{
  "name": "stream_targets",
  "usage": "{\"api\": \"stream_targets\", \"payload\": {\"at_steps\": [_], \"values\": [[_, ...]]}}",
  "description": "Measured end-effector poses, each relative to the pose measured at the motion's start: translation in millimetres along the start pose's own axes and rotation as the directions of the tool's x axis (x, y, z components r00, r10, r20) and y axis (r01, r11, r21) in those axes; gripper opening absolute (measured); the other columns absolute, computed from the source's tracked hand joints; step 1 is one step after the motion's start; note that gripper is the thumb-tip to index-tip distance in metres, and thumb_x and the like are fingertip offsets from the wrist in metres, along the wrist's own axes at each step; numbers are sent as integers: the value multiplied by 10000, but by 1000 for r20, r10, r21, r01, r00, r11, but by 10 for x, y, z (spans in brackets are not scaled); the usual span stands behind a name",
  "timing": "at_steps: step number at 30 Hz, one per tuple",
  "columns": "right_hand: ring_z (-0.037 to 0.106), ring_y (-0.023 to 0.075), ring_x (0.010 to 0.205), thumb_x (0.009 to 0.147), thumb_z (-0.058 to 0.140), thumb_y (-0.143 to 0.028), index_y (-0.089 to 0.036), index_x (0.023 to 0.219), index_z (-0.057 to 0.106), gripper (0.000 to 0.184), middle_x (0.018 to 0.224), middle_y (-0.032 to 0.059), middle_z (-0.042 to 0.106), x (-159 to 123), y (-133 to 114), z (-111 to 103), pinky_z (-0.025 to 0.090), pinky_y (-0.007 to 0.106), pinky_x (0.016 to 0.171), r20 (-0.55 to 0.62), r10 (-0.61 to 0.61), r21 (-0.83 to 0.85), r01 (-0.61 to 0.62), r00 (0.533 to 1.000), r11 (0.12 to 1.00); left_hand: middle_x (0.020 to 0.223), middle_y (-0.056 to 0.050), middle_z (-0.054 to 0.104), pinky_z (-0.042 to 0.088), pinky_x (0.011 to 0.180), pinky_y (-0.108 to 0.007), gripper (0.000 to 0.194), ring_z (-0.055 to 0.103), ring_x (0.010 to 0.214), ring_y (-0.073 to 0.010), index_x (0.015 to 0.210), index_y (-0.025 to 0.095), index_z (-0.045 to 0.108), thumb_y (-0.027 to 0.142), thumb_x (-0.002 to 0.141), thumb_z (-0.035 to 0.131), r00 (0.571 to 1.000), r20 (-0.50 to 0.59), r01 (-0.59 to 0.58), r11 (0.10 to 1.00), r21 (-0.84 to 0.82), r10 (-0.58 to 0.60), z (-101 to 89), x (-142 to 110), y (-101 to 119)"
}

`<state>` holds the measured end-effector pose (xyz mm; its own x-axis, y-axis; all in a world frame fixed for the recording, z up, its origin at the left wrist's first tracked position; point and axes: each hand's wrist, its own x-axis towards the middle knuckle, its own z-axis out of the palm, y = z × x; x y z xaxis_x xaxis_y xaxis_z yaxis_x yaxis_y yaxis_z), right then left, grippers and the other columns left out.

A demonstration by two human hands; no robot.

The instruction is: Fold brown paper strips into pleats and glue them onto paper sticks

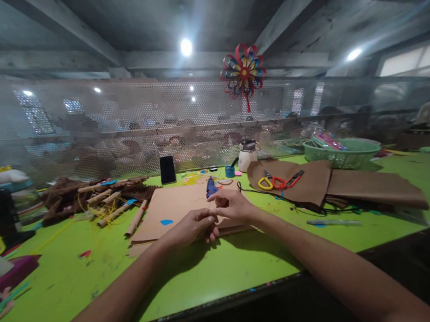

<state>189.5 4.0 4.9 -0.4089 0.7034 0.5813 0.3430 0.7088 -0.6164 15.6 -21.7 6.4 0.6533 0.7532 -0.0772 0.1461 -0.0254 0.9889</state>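
My left hand [198,224] and my right hand [232,205] meet over the front edge of a stack of brown cardboard sheets [160,204]. Both have thumb and fingers pinched together, fingertips touching or nearly so; whatever they hold is too small or hidden to name. Just beyond my right hand is a dark blue object [211,185], possibly a glue gun, partly covered by that hand. A blue scrap [166,222] lies on the cardboard, left of my hands.
Cardboard tubes [111,198] with yellow strings lie left. A phone [167,170] leans at the back. Yellow scissors [265,183] and red scissors [279,183] rest on brown paper [309,182]. A green basket [359,154], white jug [247,156] and pen [332,222] are rightward.
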Motion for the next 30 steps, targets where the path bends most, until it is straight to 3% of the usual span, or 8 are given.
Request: {"api": "stream_targets", "payload": {"at_steps": [6, 10, 13, 19, 22, 25, 30], "values": [[466, 75, 539, 688, 655, -327, -107, 917, 638, 318, 606, -17, 536, 17, 39, -38, 377, 191, 502, -24, 55, 145, -51, 998, 988, 497, 70, 395, 211, 409, -211, 252, 310, 402, -50, 846, 158, 475, 409, 830, 456, 993, -41, -98, 964, 248, 112, 47, -37, 106], [487, 78, 455, 675, 663, -360, -94, 947, 621, 383, 564, -13, 558, 23, 13, -74, 394, 206, 447, 9, 153, 329, -147, 988, 933, 477, 73, 400, 221, 402, -210, 255, 336, 377, -53, 834, 170, 451, 423, 841, 415, 997, -29, -63, 974, 218, 72, 30, -39, 83], [493, 81, 427, 675, 662, -360, -87, 882, 627, 344, 518, -20, 544, 31, -3, -97, 403, 212, 425, -6, 164, 439, -145, 986, 887, 476, 70, 438, 232, 392, -202, 236, 367, 360, -53, 851, 175, 444, 410, 829, 431, 998, -40, -45, 981, 188, 54, 18, -37, 63], [447, 60, 356, 695, 645, -360, -75, 807, 651, 307, 439, -28, 525, 51, 42, -93, 369, 191, 363, -51, 152, 471, -110, 987, 875, 445, 65, 489, 199, 354, -173, 232, 383, 317, -53, 822, 180, 427, 408, 812, 467, 998, -48, -43, 996, 76, 47, 24, -38, 64], [473, 72, 366, 702, 640, -372, -74, 844, 659, 330, 454, -13, 549, 53, 53, -102, 393, 198, 361, -41, 163, 498, -121, 986, 859, 511, 13, 572, 251, 373, -175, 235, 478, 367, -78, 832, 173, 426, 400, 818, 485, 999, 3, -34, 999, -24, 35, 7, -44, 61], [514, 86, 393, 702, 640, -369, -79, 855, 660, 329, 490, -5, 567, 46, 54, -108, 423, 205, 371, -20, 163, 508, -131, 986, 851, 701, -78, 650, 393, 488, -223, 237, 602, 537, -134, 884, 149, 448, 370, 824, 509, 996, 84, -12, 991, -132, 23, -32, -55, 47], [513, 72, 381, 723, 620, -339, -88, 879, 658, 298, 516, -18, 563, 38, 53, -106, 423, 190, 361, 3, 181, 488, -159, 984, 858, 964, -188, 622, 451, 722, -341, 302, 637, 788, -216, 1079, 91, 461, 264, 837, 518, 974, 222, 7, 976, -219, 43, -60, -93, 53]]}}
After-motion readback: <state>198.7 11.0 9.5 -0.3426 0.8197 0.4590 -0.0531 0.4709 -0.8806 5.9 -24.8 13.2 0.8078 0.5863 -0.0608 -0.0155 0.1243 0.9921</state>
